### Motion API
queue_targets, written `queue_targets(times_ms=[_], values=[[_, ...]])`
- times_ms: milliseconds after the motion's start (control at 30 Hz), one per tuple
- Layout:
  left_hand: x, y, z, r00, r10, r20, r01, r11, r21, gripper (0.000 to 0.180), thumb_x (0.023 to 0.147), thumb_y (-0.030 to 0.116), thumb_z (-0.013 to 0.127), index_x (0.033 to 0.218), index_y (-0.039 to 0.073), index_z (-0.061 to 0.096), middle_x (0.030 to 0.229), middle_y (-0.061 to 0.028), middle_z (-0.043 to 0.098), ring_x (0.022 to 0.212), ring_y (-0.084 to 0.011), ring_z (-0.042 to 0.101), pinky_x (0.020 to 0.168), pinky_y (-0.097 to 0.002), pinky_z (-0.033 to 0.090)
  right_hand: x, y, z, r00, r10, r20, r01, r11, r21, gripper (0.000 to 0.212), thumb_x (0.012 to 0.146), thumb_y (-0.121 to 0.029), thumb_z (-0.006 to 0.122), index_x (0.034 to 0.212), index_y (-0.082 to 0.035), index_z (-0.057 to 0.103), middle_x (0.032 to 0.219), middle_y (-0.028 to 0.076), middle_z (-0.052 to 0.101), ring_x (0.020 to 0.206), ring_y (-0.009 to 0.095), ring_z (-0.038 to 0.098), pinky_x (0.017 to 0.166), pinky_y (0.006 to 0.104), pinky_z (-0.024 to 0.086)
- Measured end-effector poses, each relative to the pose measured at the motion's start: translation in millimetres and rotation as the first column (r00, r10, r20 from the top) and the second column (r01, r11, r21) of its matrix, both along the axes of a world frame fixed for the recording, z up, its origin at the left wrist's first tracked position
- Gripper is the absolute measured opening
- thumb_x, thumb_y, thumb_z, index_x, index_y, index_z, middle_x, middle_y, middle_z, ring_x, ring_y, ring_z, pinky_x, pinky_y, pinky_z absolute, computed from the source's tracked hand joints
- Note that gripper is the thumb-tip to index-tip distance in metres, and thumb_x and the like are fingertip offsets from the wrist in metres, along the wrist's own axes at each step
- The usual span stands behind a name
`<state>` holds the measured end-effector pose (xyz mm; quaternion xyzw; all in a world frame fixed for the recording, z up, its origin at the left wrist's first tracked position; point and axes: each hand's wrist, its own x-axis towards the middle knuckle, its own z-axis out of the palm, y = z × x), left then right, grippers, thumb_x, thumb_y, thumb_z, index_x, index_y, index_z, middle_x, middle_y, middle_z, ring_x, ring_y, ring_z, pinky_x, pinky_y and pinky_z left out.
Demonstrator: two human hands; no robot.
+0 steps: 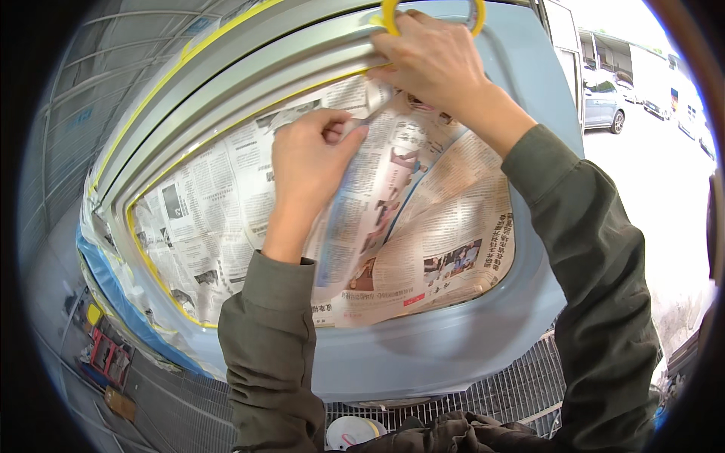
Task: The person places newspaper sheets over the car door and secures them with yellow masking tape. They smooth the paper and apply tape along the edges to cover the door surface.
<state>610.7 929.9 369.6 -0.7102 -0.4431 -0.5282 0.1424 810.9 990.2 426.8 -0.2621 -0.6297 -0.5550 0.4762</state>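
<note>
Sheets of newspaper (226,189) cover the window opening of a light blue-grey car panel (362,355). Yellow masking tape (145,268) runs along the paper's left and upper edges. My left hand (308,162) is closed, thumb and fingertips pinching a fold of the newspaper near the middle. At the opening's upper edge, my right hand (442,64) is bent over with a yellow roll of masking tape (479,16). Its fingertips are low against the paper's top edge and partly hidden. On the right, the paper lies loose and creased, its lower right corner over the panel.
Metal floor grating (483,396) lies below the panel, with a round white lid or tub (353,432) near me. Blue masking film (132,291) hangs at the left. A red rack (109,355) and a cardboard box (119,405) stand beyond it. Outside is a parked car (602,106).
</note>
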Motion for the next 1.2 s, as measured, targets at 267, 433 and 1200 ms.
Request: queue_targets(times_ms=[267,433,1200], values=[[0,1,-12,0.997,-0.076,-0.023,0.073,0.993,-0.094,0.019,0.085,0.017,0.077,0.090,-0.002,0.078,0.072,-0.0071,0.074,0.064,-0.0108,0.067,0.065,-0.0259,0.053,-9,-9,-5,0.986,0.132,0.098,-0.128,0.991,-0.043,0.018,0.077,-0.028,0.073,0.080,-0.011,0.068,0.083,0.011,0.064,0.076,0.026,0.068,0.058,0.0408,0.054],[2,2,-9,0.997,-0.064,-0.033,0.059,0.989,-0.135,0.019,0.085,0.016,0.076,0.088,-0.002,0.077,0.071,-0.0063,0.073,0.062,-0.0105,0.065,0.064,-0.0260,0.052,-11,-11,3,0.968,0.019,0.249,-0.020,1.000,0.003,0.015,0.073,-0.027,0.073,0.079,-0.012,0.070,0.085,0.009,0.065,0.079,0.024,0.069,0.056,0.0389,0.055],[141,-6,-8,0.278,-0.462,0.842,0.842,0.539,0.018,0.051,0.102,0.006,0.057,0.143,-0.020,0.041,0.142,-0.0261,0.055,0.136,-0.0290,0.053,0.118,-0.0380,0.043,154,-50,-52,0.769,0.410,-0.491,-0.515,0.852,-0.095,0.020,0.086,-0.022,0.078,0.084,-0.004,0.071,0.071,-0.003,0.065,0.066,0.005,0.053,0.062,0.0236,0.044]])
